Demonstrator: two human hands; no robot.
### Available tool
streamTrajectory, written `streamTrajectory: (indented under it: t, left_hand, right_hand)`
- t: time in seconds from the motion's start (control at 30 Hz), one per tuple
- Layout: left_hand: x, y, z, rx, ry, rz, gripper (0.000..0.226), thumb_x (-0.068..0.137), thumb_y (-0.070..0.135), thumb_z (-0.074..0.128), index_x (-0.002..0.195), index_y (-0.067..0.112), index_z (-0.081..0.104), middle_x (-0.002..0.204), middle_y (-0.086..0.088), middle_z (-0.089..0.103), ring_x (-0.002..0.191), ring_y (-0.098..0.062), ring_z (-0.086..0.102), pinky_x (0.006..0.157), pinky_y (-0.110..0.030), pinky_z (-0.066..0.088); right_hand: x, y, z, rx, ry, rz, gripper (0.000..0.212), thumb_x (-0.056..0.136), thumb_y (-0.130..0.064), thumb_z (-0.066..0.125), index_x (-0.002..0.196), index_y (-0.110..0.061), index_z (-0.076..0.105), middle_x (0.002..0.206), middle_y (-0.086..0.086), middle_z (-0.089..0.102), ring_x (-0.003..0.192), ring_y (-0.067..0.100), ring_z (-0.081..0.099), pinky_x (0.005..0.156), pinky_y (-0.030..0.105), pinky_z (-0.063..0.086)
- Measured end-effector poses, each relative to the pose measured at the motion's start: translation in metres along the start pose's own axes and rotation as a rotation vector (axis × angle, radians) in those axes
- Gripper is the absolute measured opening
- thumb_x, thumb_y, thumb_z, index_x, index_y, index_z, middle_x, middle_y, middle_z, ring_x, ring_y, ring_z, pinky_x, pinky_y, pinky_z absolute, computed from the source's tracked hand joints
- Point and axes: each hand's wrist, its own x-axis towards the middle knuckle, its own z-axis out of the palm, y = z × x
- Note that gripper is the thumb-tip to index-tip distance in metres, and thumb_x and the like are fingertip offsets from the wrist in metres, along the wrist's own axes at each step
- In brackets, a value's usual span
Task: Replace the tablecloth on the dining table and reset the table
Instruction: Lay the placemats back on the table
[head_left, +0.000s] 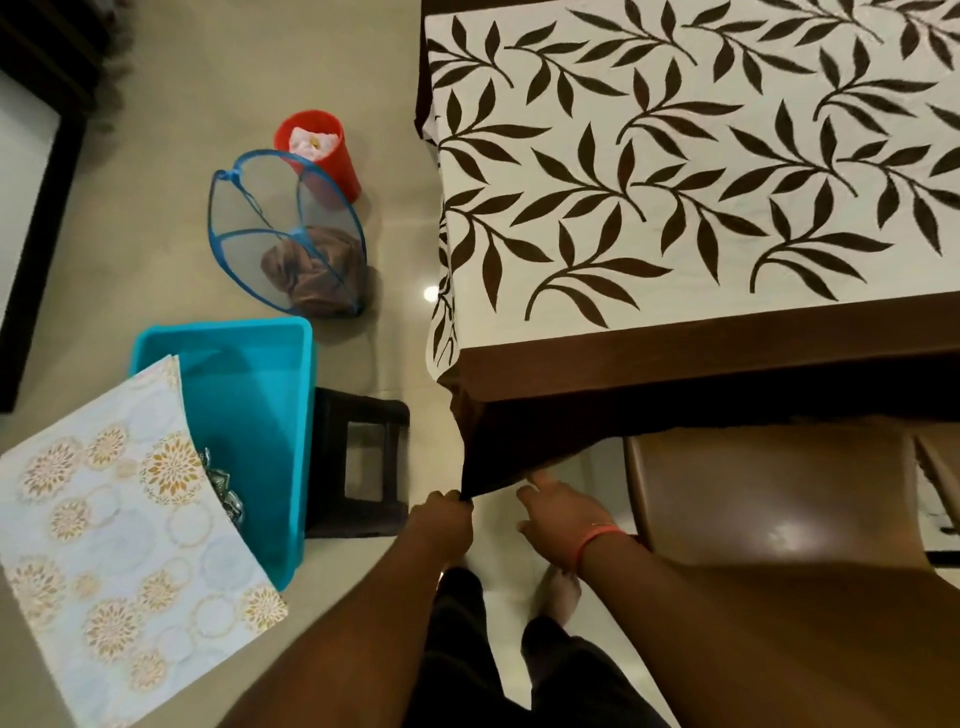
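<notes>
A white tablecloth with dark brown leaves and a brown border covers the dining table. Its near-left corner hangs down over the table's edge. My left hand pinches the tip of that hanging brown corner. My right hand is just to the right of it, fingers relaxed, fingertips at the cloth's lower hem. A pale placemat with gold flower prints leans out of a turquoise plastic tub on the floor at the left, with shiny metal items beside it in the tub.
A blue mesh hamper holding a brown cloth lies on the floor, a red bin behind it. A small dark stool stands right of the tub. A brown chair seat sits under the table at my right.
</notes>
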Motion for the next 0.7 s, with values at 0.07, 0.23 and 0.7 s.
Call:
streamTrajectory:
  t: [0.07, 0.23, 0.7]
  left_hand:
    - [-0.006, -0.003, 0.014, 0.035, -0.046, -0.006, 0.042, 0.097, 0.019, 0.047, 0.139, 0.014, 0.047, 0.137, -0.011, 0.05, 0.125, -0.032, 0.048, 0.102, -0.046, 0.045]
    - [-0.021, -0.007, 0.036, 0.034, -0.228, -0.094, 0.06, 0.097, 0.025, 0.054, 0.151, 0.007, 0.032, 0.154, -0.018, 0.036, 0.14, -0.037, 0.037, 0.114, -0.052, 0.033]
    - [-0.172, -0.115, -0.006, -0.43, 0.416, -0.441, 0.051, 0.097, 0.044, 0.048, 0.144, 0.024, 0.041, 0.141, -0.004, 0.048, 0.123, -0.026, 0.052, 0.103, -0.044, 0.047]
  right_hand:
    - [0.001, -0.009, 0.005, 0.008, -0.001, -0.012, 0.046, 0.097, -0.036, 0.053, 0.138, -0.016, 0.048, 0.147, 0.01, 0.037, 0.111, 0.032, 0.057, 0.093, 0.043, 0.051]
    - [0.004, -0.029, 0.013, -0.012, -0.018, -0.058, 0.048, 0.098, -0.033, 0.053, 0.143, -0.018, 0.043, 0.155, 0.009, 0.029, 0.113, 0.031, 0.057, 0.093, 0.045, 0.052]
    - [0.012, -0.142, -0.044, -0.142, 0.002, -0.317, 0.064, 0.1, -0.041, 0.05, 0.154, -0.019, 0.025, 0.164, 0.007, 0.014, 0.144, 0.031, 0.032, 0.115, 0.043, 0.035]
